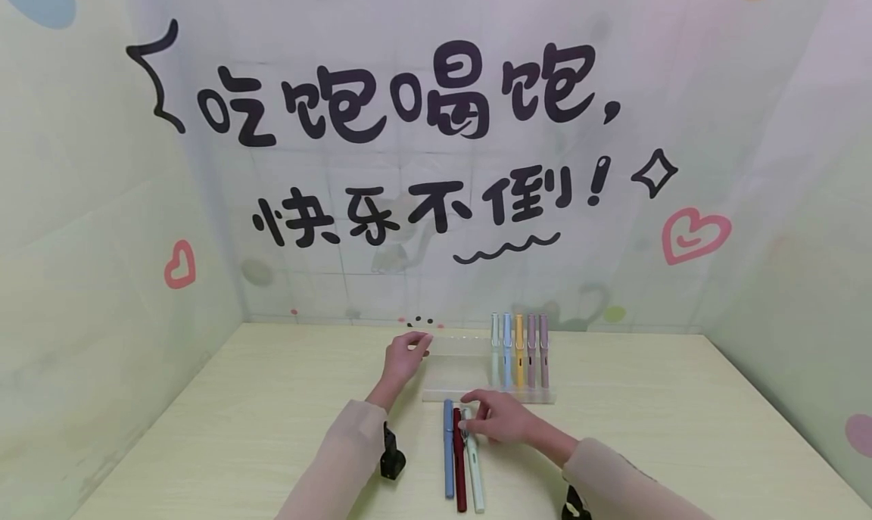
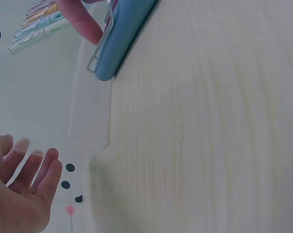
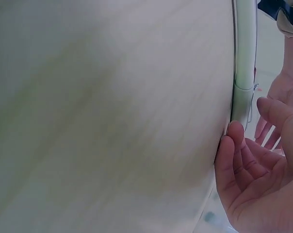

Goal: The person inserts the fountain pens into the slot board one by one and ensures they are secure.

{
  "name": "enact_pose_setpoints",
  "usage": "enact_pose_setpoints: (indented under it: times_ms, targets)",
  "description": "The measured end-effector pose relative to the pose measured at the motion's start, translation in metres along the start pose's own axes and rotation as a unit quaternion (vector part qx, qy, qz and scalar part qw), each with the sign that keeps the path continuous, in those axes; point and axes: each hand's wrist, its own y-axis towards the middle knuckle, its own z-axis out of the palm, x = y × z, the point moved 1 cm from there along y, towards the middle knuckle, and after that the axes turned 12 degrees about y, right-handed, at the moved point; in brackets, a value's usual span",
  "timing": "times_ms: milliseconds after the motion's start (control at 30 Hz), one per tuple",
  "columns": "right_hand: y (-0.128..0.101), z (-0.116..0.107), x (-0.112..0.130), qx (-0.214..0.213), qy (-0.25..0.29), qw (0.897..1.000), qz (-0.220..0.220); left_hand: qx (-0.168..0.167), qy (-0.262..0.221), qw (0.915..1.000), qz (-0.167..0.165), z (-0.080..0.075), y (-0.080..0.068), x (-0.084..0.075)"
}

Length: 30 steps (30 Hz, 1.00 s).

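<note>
My left hand (image 1: 403, 359) holds the upper left corner of a clear plastic pen stand (image 1: 455, 372); some of its fingertips show through the plastic in the left wrist view. Before the stand lie a blue pen (image 1: 448, 452), a dark red pen (image 1: 459, 463) and a pale green pen (image 1: 475, 467), side by side. My right hand (image 1: 504, 418) is at the capped end of the pale green pen, thumb over it and fingertips beside the cap. In the right wrist view a gap shows between thumb and fingers, with no firm grip visible.
Several pens, among them a yellow pen (image 1: 520, 350) and a light blue pen (image 1: 507, 350), stand in the right half of the pen stand. A pale wooden tabletop (image 1: 272, 399) runs back to a printed cloth backdrop (image 1: 381, 293), with cloth on both sides.
</note>
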Motion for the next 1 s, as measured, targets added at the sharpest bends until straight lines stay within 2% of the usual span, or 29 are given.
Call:
enact_pose_setpoints:
  times_ms: [467, 800, 1000]
  targets:
    - [0.0022, 0.0018, -0.0004, 0.01, -0.008, 1.0, -0.001, 0.005, 0.001, 1.0, -0.004, -0.0009, 0.0, 0.0001]
    - [0.0016, -0.003, 0.003, 0.037, -0.016, 0.999, -0.006, 0.004, 0.003, 1.0, -0.003, -0.0014, -0.0006, -0.0011]
    - [0.0012, -0.0027, 0.0027, 0.031, -0.021, 0.999, 0.006, 0.003, 0.002, 1.0, -0.004, -0.0012, -0.001, -0.0013]
